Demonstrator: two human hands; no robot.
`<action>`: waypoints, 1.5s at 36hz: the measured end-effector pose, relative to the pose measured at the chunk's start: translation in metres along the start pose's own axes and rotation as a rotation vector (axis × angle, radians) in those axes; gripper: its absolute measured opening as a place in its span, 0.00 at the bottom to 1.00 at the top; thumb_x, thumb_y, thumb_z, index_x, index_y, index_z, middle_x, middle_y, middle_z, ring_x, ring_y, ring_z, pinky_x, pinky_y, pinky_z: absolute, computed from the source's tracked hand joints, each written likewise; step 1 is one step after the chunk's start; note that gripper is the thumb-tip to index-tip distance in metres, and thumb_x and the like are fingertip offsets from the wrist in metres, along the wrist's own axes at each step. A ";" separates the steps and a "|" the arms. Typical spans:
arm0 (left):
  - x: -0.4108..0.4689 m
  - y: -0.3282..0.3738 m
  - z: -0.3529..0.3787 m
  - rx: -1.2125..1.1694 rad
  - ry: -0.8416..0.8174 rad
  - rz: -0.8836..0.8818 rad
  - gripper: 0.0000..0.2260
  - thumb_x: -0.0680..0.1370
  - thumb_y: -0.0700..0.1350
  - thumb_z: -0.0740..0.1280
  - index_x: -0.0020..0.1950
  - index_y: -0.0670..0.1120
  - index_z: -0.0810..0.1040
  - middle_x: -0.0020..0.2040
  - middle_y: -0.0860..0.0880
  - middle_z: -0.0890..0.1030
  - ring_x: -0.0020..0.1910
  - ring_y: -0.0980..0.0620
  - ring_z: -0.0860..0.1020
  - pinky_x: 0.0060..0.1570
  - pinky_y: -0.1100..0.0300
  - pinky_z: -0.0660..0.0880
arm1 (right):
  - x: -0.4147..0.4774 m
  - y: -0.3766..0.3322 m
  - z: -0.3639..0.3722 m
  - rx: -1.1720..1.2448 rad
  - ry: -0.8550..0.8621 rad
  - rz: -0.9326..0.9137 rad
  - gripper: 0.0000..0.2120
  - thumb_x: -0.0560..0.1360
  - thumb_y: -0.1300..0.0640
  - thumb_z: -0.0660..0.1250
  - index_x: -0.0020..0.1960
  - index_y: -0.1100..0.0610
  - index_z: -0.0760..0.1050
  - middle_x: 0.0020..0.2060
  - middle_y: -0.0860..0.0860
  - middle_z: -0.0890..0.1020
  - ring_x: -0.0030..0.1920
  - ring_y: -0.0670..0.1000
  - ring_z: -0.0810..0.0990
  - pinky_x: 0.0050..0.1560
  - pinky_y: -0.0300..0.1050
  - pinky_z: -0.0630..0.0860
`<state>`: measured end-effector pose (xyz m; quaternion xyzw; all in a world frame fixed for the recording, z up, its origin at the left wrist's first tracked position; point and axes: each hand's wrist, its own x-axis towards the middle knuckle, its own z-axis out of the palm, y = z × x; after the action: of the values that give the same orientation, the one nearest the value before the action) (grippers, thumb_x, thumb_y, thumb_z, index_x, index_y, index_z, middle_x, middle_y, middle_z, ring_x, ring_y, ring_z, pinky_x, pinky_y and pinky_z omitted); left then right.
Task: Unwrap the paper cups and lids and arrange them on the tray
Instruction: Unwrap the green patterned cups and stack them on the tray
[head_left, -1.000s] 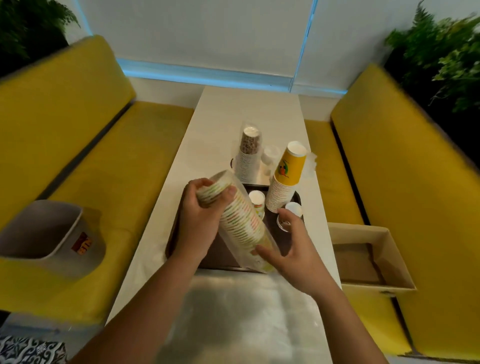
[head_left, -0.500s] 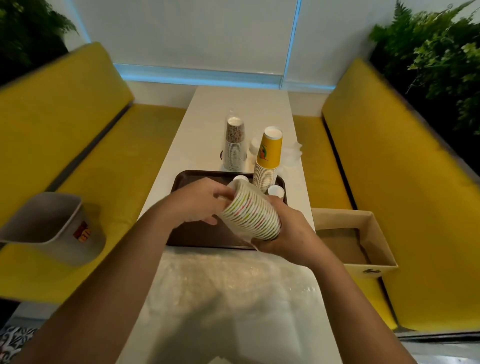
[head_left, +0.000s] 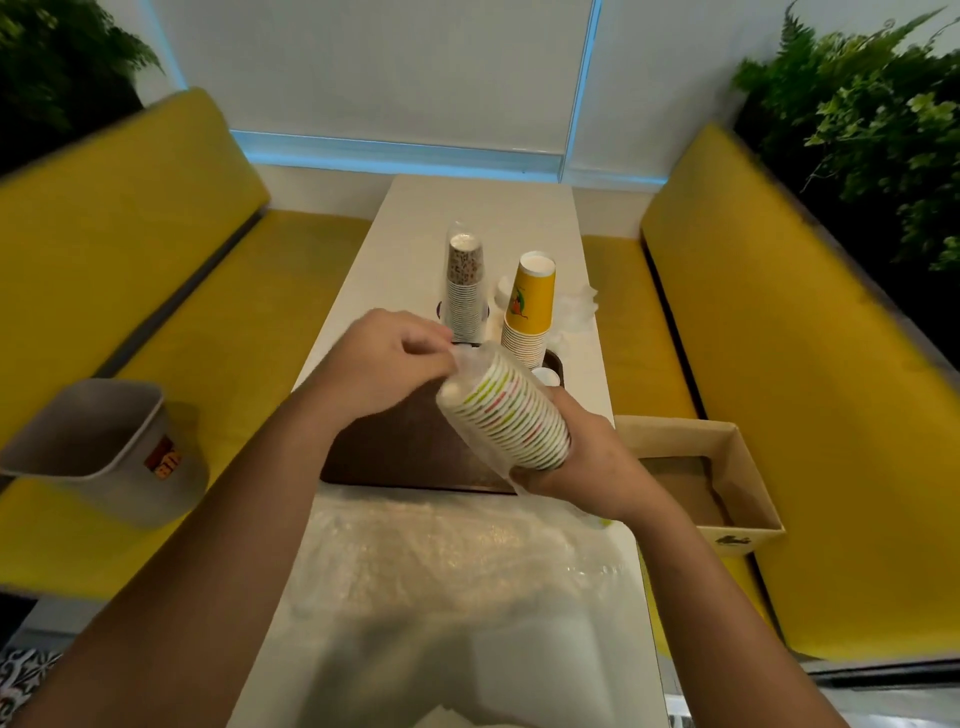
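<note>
Striped cups (head_left: 511, 415), brown tray (head_left: 405, 452), yellow seats (head_left: 156, 291)

A long white table (head_left: 478, 218) runs from 6 toward 12 o'clock and ends at a pale wall (head_left: 363, 67). The wall has a glowing blue strip (head_left: 395, 156) along its base and a vertical blue seam (head_left: 582, 88). A yellow padded bench (head_left: 130, 249) sits at 9 o'clock, and a second bench (head_left: 805, 364) at 3. Dark green ferns (head_left: 52, 52) fill the corner at 10 o'clock, with more foliage (head_left: 857, 130) at 2. Patterned floor tiles (head_left: 21, 680) show at 7 o'clock.
</note>
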<state>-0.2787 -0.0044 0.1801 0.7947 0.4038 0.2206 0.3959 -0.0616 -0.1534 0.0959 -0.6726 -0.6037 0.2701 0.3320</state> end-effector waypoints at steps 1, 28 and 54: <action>0.002 0.001 -0.003 -0.070 0.088 0.000 0.03 0.75 0.48 0.77 0.47 0.54 0.89 0.56 0.61 0.85 0.56 0.60 0.82 0.64 0.49 0.78 | -0.001 0.003 -0.001 0.005 0.001 0.007 0.45 0.65 0.48 0.85 0.75 0.38 0.65 0.60 0.38 0.80 0.59 0.41 0.81 0.53 0.38 0.83; 0.028 -0.007 -0.040 -0.573 0.647 0.036 0.18 0.75 0.51 0.79 0.63 0.50 0.81 0.44 0.57 0.81 0.47 0.60 0.80 0.54 0.60 0.80 | -0.007 0.059 0.003 0.048 -0.039 0.142 0.41 0.65 0.48 0.84 0.72 0.37 0.66 0.58 0.34 0.78 0.61 0.40 0.79 0.55 0.46 0.83; 0.027 -0.003 0.075 -0.872 0.086 -0.346 0.18 0.76 0.55 0.76 0.62 0.46 0.82 0.54 0.45 0.88 0.54 0.44 0.87 0.60 0.40 0.81 | 0.008 0.008 0.047 0.669 -0.149 0.178 0.29 0.74 0.68 0.74 0.72 0.57 0.71 0.60 0.55 0.84 0.59 0.57 0.85 0.56 0.49 0.82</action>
<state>-0.2147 -0.0152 0.1346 0.4653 0.4160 0.3332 0.7067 -0.0922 -0.1404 0.0603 -0.5547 -0.4434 0.5292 0.4642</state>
